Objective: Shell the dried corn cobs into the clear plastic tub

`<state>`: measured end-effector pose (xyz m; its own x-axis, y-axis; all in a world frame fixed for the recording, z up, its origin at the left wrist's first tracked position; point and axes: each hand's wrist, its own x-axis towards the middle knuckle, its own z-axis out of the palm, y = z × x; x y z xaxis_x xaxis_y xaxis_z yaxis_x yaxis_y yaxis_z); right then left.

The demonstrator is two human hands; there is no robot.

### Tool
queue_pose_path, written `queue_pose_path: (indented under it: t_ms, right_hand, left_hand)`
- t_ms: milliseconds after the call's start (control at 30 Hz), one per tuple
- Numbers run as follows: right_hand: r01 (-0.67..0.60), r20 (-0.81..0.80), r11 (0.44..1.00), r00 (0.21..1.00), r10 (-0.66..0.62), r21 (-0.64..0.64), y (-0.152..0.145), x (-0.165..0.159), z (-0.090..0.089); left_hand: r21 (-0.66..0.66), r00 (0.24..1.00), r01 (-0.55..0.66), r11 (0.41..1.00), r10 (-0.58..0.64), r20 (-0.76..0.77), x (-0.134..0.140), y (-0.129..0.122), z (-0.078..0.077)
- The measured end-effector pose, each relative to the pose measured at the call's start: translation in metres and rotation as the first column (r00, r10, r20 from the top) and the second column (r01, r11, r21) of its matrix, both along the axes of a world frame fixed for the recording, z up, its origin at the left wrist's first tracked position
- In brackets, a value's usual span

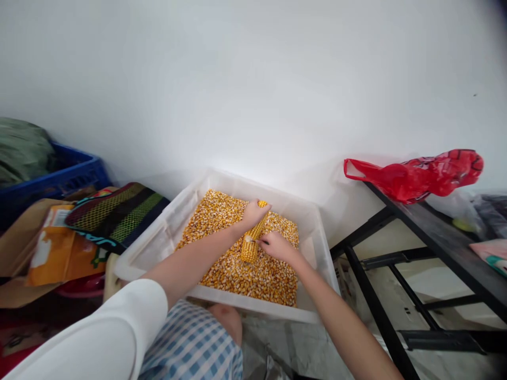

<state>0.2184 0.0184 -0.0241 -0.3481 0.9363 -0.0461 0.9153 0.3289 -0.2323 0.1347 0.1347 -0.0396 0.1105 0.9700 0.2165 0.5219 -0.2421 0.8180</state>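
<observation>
A white plastic bin [273, 311] holds a deep bed of loose yellow corn kernels [233, 277]. My left hand [253, 215] is closed around a corn cob [258, 227], slanted above the kernels with its near end toward me. Just below that end, a second corn cob [249, 252], covered in kernels, rests on the heap. My right hand [276, 246] is close by on the right, its fingers pinched together at the near end of the held cob. Something small and dark shows at those fingertips, too small to make out.
A black metal-framed table [412, 221] stands on the right with a red plastic bag [420, 177] on top. On the left are a blue crate [75, 171], a striped mesh bag [122, 214] and an orange package [63, 248]. A white wall [253, 95] rises behind the bin.
</observation>
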Motion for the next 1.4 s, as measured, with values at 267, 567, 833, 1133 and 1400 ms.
queue_pose_path:
  t_ms: [267,567,833,1133,1400]
  right_hand:
    - [0.083,-0.088,0.994,0.992,-0.089,-0.069,-0.001,-0.004,-0.011]
    - [0.042,-0.266,0.959,0.956,-0.120,-0.281,0.003,0.011,-0.009]
    - [0.102,-0.157,0.988,0.980,-0.120,-0.116,0.005,0.011,0.001]
    - [0.108,-0.041,0.994,0.993,-0.106,0.034,-0.001,0.005,0.007]
    - [0.094,0.144,0.993,0.984,-0.104,0.077,-0.006,-0.002,0.009]
  left_hand:
    - [0.082,0.993,0.115,0.990,-0.117,0.012,0.005,-0.020,0.008]
    - [0.169,0.947,0.284,0.944,-0.304,0.106,0.012,-0.022,0.005]
    - [-0.036,0.805,0.349,0.936,-0.280,0.523,-0.010,0.007,0.001]
    - [-0.163,0.758,0.203,0.965,-0.049,0.650,-0.015,0.019,-0.012]
    - [-0.187,0.717,0.225,0.956,-0.032,0.696,-0.021,0.011,-0.001]
